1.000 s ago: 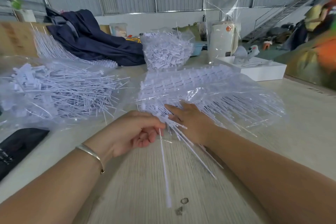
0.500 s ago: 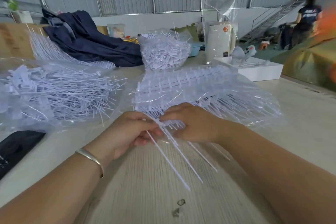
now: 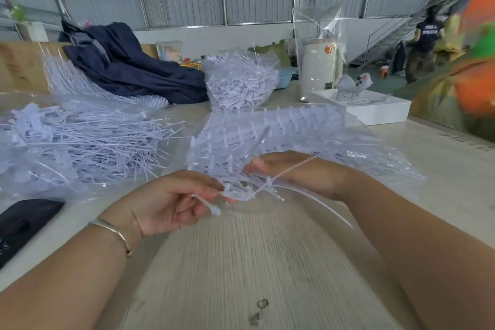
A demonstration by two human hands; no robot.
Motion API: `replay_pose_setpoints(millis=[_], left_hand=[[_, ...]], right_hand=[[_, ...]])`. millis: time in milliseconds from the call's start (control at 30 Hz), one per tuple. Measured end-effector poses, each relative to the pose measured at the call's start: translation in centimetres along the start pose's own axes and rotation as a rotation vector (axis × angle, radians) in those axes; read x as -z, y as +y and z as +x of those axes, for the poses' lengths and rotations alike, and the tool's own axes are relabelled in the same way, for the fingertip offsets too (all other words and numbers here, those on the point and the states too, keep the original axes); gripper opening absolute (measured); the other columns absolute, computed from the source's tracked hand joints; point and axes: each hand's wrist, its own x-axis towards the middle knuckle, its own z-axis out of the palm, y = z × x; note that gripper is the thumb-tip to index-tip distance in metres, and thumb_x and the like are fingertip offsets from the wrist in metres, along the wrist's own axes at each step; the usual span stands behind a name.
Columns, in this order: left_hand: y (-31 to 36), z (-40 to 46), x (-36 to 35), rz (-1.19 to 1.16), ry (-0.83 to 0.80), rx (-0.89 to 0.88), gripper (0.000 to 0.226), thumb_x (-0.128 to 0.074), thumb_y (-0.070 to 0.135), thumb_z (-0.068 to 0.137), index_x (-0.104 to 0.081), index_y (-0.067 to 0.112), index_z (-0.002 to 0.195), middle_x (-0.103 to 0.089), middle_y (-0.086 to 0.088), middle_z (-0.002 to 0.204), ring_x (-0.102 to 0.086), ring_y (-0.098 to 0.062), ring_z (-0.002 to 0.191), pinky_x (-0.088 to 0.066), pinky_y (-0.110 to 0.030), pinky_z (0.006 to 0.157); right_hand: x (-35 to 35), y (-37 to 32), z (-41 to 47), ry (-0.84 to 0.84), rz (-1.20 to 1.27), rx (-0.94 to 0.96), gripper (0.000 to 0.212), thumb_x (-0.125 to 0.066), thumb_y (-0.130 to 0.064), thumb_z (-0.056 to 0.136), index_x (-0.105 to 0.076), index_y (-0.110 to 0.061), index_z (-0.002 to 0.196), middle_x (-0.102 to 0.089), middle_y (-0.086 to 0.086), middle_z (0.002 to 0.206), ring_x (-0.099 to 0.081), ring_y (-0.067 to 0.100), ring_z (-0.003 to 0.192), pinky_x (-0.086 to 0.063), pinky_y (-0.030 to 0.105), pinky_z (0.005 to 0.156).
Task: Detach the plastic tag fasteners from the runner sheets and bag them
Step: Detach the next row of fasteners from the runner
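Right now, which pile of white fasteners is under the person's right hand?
The middle pile of runner sheets in clear plastic: the right hand rests on its near edge. The loose pile lies left; the bagged heap farther back.

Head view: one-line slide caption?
Left hand pinches a fastener while right hand holds the runner sheet on the table.

runner sheets (image 3: 281,136): white, stacked flat in clear plastic, mid-surface
held fastener (image 3: 211,207): thin white strand, near edge of the sheets
bagged fasteners (image 3: 80,142): loose white heap, left
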Motion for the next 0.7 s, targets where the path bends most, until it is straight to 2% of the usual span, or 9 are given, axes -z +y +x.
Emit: replay_pose_setpoints(millis=[67,133,233,300,367,467,567,633,700], left_hand=[[-0.2,-0.1,0.1,-0.004,-0.045,0.033,0.048,-0.096,0.013,0.027,-0.074,0.003,0.069,-0.049,-0.005,0.041,-0.045,-0.01,0.031,-0.031,-0.011,0.033],[-0.3,-0.2,0.4,0.057,-0.128,0.074,0.046,-0.096,0.017,0.037,-0.074,0.001,0.073,-0.051,-0.007,0.042,-0.046,-0.009,0.03,-0.034,-0.011,0.032],[-0.4,-0.2,1.0,0.094,-0.129,0.067,0.042,-0.093,0.025,0.041,-0.074,0.005,0.073,-0.047,-0.007,0.04,-0.04,-0.01,0.029,-0.025,-0.012,0.033],[-0.4,0.0,1.2,-0.008,-0.062,0.045,0.051,-0.093,0.023,0.034,-0.071,0.0,0.073,-0.046,-0.008,0.039,-0.042,-0.013,0.029,-0.024,-0.012,0.032],[-0.2,0.2,1.3,-0.158,-0.015,0.027,0.048,-0.092,0.018,0.028,-0.07,0.0,0.066,-0.051,-0.007,0.043,-0.05,-0.014,0.032,-0.031,-0.013,0.027],[0.1,0.3,0.8,-0.245,-0.017,-0.025,0.055,-0.089,0.013,0.032,-0.075,-0.006,0.082,-0.058,-0.006,0.05,-0.052,-0.009,0.034,-0.036,-0.014,0.029],[-0.1,0.5,0.0,-0.283,0.008,-0.048,0.067,-0.089,0.009,0.029,-0.073,-0.012,0.09,-0.058,-0.007,0.053,-0.052,-0.008,0.039,-0.039,-0.013,0.034],[0.0,0.7,-0.3,-0.302,0.032,-0.038,0.063,-0.09,0.017,0.036,-0.073,-0.012,0.089,-0.059,-0.008,0.053,-0.055,-0.013,0.04,-0.042,-0.016,0.034],[0.2,1.0,-0.2,-0.289,0.094,0.002,0.055,-0.078,0.039,0.057,-0.074,-0.008,0.086,-0.057,-0.007,0.054,-0.053,-0.015,0.039,-0.039,-0.016,0.034]], right_hand=[[-0.6,0.4,0.4,0.073,-0.104,-0.017,0.057,-0.043,-0.063,0.09,-0.067,-0.022,0.122,-0.064,0.0,0.128,-0.057,0.018,0.121,-0.037,0.04,0.111],[-1.3,0.7,1.0,0.119,-0.257,-0.008,0.044,-0.047,-0.045,0.098,-0.069,-0.01,0.114,-0.066,0.01,0.119,-0.06,0.024,0.115,-0.042,0.038,0.106],[-2.1,0.4,1.5,0.172,-0.47,-0.01,0.036,-0.045,-0.035,0.102,-0.069,-0.011,0.114,-0.066,0.008,0.118,-0.058,0.023,0.115,-0.041,0.043,0.105],[-2.3,-0.2,1.5,0.231,-0.219,0.01,0.031,-0.05,-0.032,0.1,-0.073,-0.013,0.11,-0.069,0.009,0.113,-0.062,0.025,0.11,-0.043,0.045,0.103],[-1.7,-0.7,1.0,0.265,0.093,0.044,0.025,-0.057,-0.027,0.096,-0.076,-0.011,0.1,-0.073,0.008,0.105,-0.066,0.022,0.104,-0.047,0.039,0.1],[-0.3,-1.5,-0.2,0.08,0.093,0.04,0.019,-0.065,-0.026,0.086,-0.077,-0.012,0.092,-0.073,-0.002,0.096,-0.065,0.009,0.099,-0.045,0.022,0.09],[-0.6,-2.2,-0.5,-0.115,-0.16,-0.004,0.023,-0.07,-0.025,0.076,-0.072,-0.015,0.097,-0.07,0.003,0.097,-0.063,0.016,0.097,-0.046,0.03,0.09],[-1.4,-2.3,-0.2,-0.078,-0.276,0.046,0.015,-0.074,-0.015,0.08,-0.072,-0.012,0.094,-0.065,-0.002,0.085,-0.06,0.012,0.087,-0.044,0.03,0.087],[-1.8,-2.3,0.1,0.037,-0.341,0.101,0.014,-0.074,-0.015,0.082,-0.074,-0.011,0.095,-0.061,-0.009,0.082,-0.057,0.007,0.087,-0.039,0.027,0.089]])
